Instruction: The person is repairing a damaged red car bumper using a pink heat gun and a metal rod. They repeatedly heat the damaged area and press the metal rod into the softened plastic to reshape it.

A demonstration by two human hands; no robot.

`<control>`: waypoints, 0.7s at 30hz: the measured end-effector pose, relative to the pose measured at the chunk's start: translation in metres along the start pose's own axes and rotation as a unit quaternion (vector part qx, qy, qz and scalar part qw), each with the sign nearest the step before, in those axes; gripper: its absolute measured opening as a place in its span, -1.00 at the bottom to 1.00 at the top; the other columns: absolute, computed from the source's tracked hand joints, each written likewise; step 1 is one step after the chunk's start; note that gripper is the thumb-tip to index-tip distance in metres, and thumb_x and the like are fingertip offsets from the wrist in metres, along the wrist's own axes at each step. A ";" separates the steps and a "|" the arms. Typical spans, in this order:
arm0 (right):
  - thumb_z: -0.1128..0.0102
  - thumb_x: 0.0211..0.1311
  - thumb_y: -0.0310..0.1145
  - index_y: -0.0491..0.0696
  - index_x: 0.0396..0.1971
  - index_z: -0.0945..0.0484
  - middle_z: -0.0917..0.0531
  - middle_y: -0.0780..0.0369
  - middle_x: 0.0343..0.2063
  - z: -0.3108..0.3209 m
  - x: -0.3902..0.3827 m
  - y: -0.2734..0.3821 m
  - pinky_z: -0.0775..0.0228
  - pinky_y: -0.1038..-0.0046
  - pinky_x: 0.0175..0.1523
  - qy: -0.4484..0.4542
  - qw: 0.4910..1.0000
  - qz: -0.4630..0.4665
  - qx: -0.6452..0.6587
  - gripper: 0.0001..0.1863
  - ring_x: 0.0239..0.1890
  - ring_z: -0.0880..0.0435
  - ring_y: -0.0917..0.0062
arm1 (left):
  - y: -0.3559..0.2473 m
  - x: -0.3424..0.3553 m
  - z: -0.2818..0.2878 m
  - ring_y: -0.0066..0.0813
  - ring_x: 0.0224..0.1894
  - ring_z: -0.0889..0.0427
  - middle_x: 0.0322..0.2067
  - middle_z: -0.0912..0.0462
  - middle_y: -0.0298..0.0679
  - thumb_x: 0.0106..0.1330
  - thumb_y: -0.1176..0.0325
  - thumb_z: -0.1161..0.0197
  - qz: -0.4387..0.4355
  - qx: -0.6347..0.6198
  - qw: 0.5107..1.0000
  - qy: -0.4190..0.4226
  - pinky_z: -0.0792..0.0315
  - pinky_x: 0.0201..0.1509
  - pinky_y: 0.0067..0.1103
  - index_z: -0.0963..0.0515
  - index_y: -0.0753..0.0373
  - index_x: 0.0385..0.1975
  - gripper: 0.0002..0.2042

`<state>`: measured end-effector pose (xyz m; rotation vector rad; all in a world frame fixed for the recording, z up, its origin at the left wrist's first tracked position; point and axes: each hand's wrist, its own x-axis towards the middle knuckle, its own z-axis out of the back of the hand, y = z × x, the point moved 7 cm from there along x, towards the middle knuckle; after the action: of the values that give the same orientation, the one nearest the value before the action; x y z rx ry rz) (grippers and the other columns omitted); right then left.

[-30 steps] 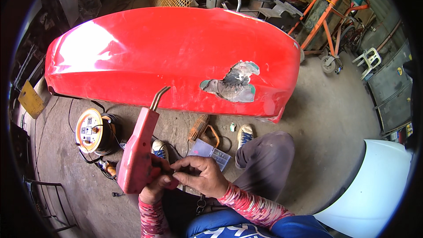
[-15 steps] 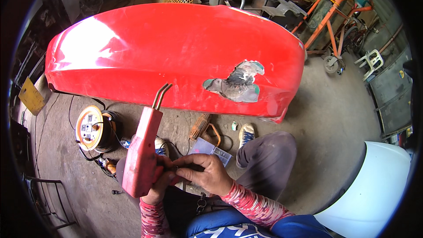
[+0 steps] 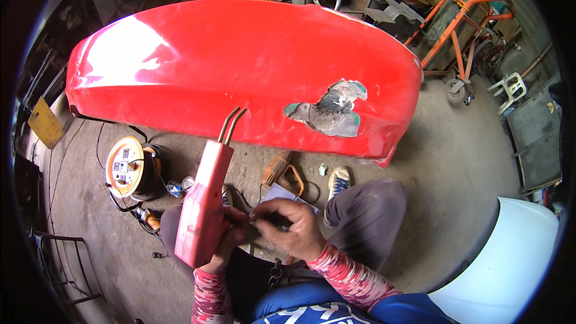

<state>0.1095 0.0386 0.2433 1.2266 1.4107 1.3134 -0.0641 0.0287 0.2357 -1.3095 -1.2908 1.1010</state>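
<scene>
In my left hand is a red hot stapler, its two bent metal prongs pointing away from me and tilted up. My fingers wrap round its grip on the right side, partly hidden by the body. Just to the right, my right hand has thumb and forefinger pinched together close to the left fingers. What lies in that pinch is too small to make out. Beyond the prongs lies a large red bumper, with a jagged broken patch on its right part showing grey and green.
A cable reel stands on the floor at left. Between my feet are an orange power tool and a partly covered compartment box. At right are a pale blue panel, an orange trolley and a white plastic stool.
My right fingers have drawn slightly apart from my left hand, still pinched. The hot stapler has shifted a little to the right in view, as has the whole scene.
</scene>
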 end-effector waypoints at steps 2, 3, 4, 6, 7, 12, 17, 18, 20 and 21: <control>-0.26 0.26 -0.51 -0.18 -0.15 -0.64 -0.72 0.26 -0.25 0.017 0.000 0.001 -0.50 0.66 -0.24 -0.022 0.999 -0.021 0.013 -0.82 -0.33 -0.63 0.76 | 0.005 -0.002 0.005 -0.46 -0.26 -0.61 -0.26 -0.61 -0.22 0.07 0.48 -0.37 -0.001 -0.014 1.000 -0.013 -0.54 -0.11 -0.50 -0.43 0.29 -0.04 -0.57; -0.21 0.27 -0.53 -0.17 -0.14 -0.61 -0.70 0.23 -0.29 0.026 -0.001 0.001 -0.47 0.64 -0.38 -0.052 0.993 -0.029 0.105 -0.82 -0.44 -0.59 0.74 | 0.006 -0.003 0.004 -0.45 -0.29 -0.60 -0.27 -0.60 -0.22 0.08 0.45 -0.39 -0.023 -0.036 0.999 0.009 -0.53 -0.14 -0.49 -0.43 0.28 -0.05 -0.58; -0.18 0.27 -0.54 -0.17 -0.13 -0.60 -0.69 0.23 -0.31 0.037 0.000 0.006 -0.44 0.62 -0.41 -0.069 0.985 -0.006 0.156 -0.82 -0.47 -0.56 0.71 | 0.007 -0.004 0.003 -0.43 -0.32 -0.59 -0.29 -0.59 -0.22 0.09 0.41 -0.41 -0.036 -0.058 0.997 0.032 -0.52 -0.18 -0.48 -0.43 0.28 -0.06 -0.58; -0.16 0.28 -0.53 -0.18 -0.12 -0.56 -0.65 0.23 -0.35 0.059 0.002 0.015 -0.40 0.61 -0.46 -0.097 0.966 0.038 0.235 -0.81 -0.51 -0.51 0.68 | 0.011 -0.008 0.003 -0.43 -0.31 -0.58 -0.32 -0.59 -0.22 0.12 0.39 -0.43 -0.051 -0.122 0.989 0.070 -0.52 -0.18 -0.50 -0.46 0.29 -0.11 -0.63; -0.18 0.29 -0.51 -0.18 -0.11 -0.54 -0.63 0.23 -0.37 0.070 0.002 0.020 -0.37 0.61 -0.47 -0.108 0.956 0.063 0.265 -0.80 -0.53 -0.48 0.68 | 0.014 -0.010 0.004 -0.44 -0.28 -0.59 -0.33 -0.59 -0.23 0.14 0.41 -0.42 -0.052 -0.164 0.982 0.084 -0.52 -0.14 -0.52 -0.49 0.32 -0.15 -0.67; -0.29 0.33 -0.35 -0.16 -0.06 -0.51 -0.61 0.25 -0.33 0.093 0.005 0.043 -0.30 0.63 -0.49 -0.052 0.918 0.150 0.363 -0.72 -0.49 -0.47 0.68 | 0.025 -0.016 0.005 -0.47 -0.36 -0.66 -0.33 -0.70 -0.21 0.10 0.34 -0.52 -0.048 -0.110 0.975 0.189 -0.56 -0.21 -0.56 -0.61 0.36 -0.06 -0.58; -0.28 0.33 -0.41 -0.17 -0.03 -0.53 -0.61 0.22 -0.33 0.091 0.004 0.050 -0.33 0.62 -0.43 -0.025 0.913 0.160 0.374 -0.73 -0.49 -0.48 0.68 | 0.069 -0.013 0.017 -0.50 -0.44 -0.74 -0.43 -0.75 -0.28 0.03 0.25 -0.58 0.188 -0.019 0.975 0.112 -0.60 -0.28 -0.60 -0.70 0.29 -0.28 -0.67; -0.28 0.33 -0.41 -0.17 -0.03 -0.54 -0.62 0.22 -0.32 0.089 0.003 0.050 -0.33 0.62 -0.43 -0.022 0.916 0.158 0.367 -0.72 -0.49 -0.48 0.67 | 0.071 -0.015 0.015 -0.50 -0.45 -0.73 -0.44 -0.74 -0.28 0.03 0.25 -0.58 0.196 -0.039 0.972 0.124 -0.59 -0.29 -0.59 -0.70 0.29 -0.28 -0.67; -0.29 0.32 -0.43 -0.18 -0.02 -0.54 -0.62 0.21 -0.32 0.086 0.001 0.049 -0.33 0.62 -0.43 -0.016 0.918 0.158 0.364 -0.71 -0.49 -0.48 0.67 | 0.053 -0.013 0.005 -0.48 -0.48 -0.72 -0.46 -0.72 -0.28 0.02 0.26 -0.57 0.054 0.011 0.982 0.182 -0.58 -0.33 -0.59 -0.69 0.30 -0.29 -0.67; -0.30 0.31 -0.43 -0.18 -0.02 -0.54 -0.62 0.21 -0.31 0.086 0.001 0.048 -0.33 0.61 -0.43 -0.017 0.919 0.156 0.363 -0.71 -0.49 -0.48 0.66 | 0.051 -0.012 0.005 -0.47 -0.49 -0.71 -0.47 -0.71 -0.29 0.02 0.26 -0.57 0.035 0.011 0.984 0.175 -0.57 -0.34 -0.59 -0.69 0.31 -0.29 -0.67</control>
<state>0.1986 0.0539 0.2818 2.0178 1.8072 0.9666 -0.0626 0.0179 0.1845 -1.4643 -0.9753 0.8804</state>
